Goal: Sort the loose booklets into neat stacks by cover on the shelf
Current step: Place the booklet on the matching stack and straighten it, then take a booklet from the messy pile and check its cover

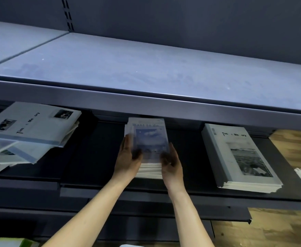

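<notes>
At the left of the frame the loose booklets (pixel 30 132) lie skewed and overlapping, thin and floppy by the look of them, so I'd lift those by a long edge. In the middle, on the dark shelf (pixel 96 157), my left hand (pixel 128 157) presses the left side of the "Want to do" stack (pixel 149 139), and my right hand (pixel 171 163) cups its right side, fingers loosely curved. The glossy covers probably slide. At right sits a squared "Time Memory" stack (pixel 240 157).
</notes>
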Motion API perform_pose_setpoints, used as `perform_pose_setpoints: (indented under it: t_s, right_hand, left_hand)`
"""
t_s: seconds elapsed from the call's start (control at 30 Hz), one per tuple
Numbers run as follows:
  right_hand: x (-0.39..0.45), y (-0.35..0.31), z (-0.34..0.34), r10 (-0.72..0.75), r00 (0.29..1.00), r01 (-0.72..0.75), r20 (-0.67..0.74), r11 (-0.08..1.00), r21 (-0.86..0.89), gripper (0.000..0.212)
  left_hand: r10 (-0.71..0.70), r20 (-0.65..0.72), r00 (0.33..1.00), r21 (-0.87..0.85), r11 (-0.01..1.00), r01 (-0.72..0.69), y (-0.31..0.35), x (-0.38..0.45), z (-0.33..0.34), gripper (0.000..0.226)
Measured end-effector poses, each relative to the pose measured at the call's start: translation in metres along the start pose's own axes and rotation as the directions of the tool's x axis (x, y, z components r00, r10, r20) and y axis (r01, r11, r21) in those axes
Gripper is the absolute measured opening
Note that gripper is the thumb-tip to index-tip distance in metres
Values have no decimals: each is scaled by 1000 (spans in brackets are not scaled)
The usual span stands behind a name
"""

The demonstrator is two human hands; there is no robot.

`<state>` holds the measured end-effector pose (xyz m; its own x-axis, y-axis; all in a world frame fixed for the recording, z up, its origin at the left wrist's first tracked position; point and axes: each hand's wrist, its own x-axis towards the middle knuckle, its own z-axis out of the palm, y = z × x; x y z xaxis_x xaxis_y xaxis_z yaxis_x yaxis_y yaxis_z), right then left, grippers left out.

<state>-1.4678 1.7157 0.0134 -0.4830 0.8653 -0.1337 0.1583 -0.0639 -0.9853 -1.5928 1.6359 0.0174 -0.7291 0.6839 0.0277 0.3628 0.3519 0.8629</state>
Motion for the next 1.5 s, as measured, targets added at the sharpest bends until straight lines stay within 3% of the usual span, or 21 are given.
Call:
perform_pose_setpoints:
  t_s: [0.4, 0.8, 1.03, 1.23, 1.5]
  right_hand:
    - [-10, -13, -22, -90, 996, 90, 7, 994, -68, 55]
    - [-52, -29, -29, -225, 940, 261, 258, 958, -115, 51]
    - [-77, -21, 2, -213, 880, 266, 424, 961, -71, 49]
    - [-97, -15, 37, -156, 807, 257, 570, 961, -100, 53]
    - [-130, -15, 97, -141, 751, 311, 645, 937, -157, 56]
  left_hand:
    - [-42, -109, 993, 151, 987, 58, 14, -13, -10, 69]
    - [-52, -221, 974, 170, 981, 91, 20, -70, -12, 58]
    - [-77, -331, 941, 257, 952, 168, 5, -107, -43, 50]
    - [-67, -422, 904, 431, 862, 266, -22, -134, -79, 51]
    - [-103, -464, 880, 501, 789, 356, -56, -164, -133, 54]
